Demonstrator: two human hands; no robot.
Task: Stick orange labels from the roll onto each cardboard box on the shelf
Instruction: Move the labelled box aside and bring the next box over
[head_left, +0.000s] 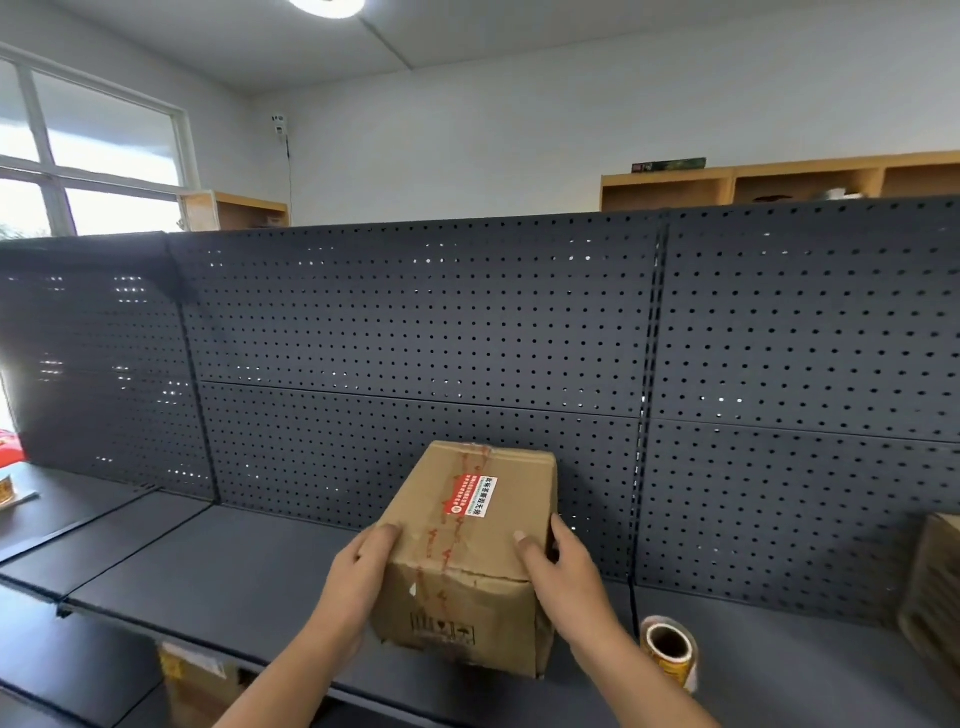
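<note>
— While both hands were on it, where did the cardboard box sit?
— On the dark shelf, near its front edge at about six o'clock in the view, tilted a little. The left hand gripped its left side, thumb on top; the right hand gripped the right side, thumb on top and fingers wrapped over the edge. Each grip was closed around the box.
— Was it labelled?
— An orange-red label with a white strip was stuck on its top face, beside a line of printed tape.
— And the roll?
— The label roll lay on its side on the shelf at four o'clock from the box, just beside the right forearm, its cardboard core facing the camera.
— Anything else on that surface?
— Another cardboard box stood at three o'clock, cut off by the frame. A further box sat on the shelf below, at seven o'clock.
— The room?
— A dark perforated back panel rose behind the shelf. Beyond it were white walls, a window at ten o'clock, and wooden cubby shelving at one o'clock.
</note>
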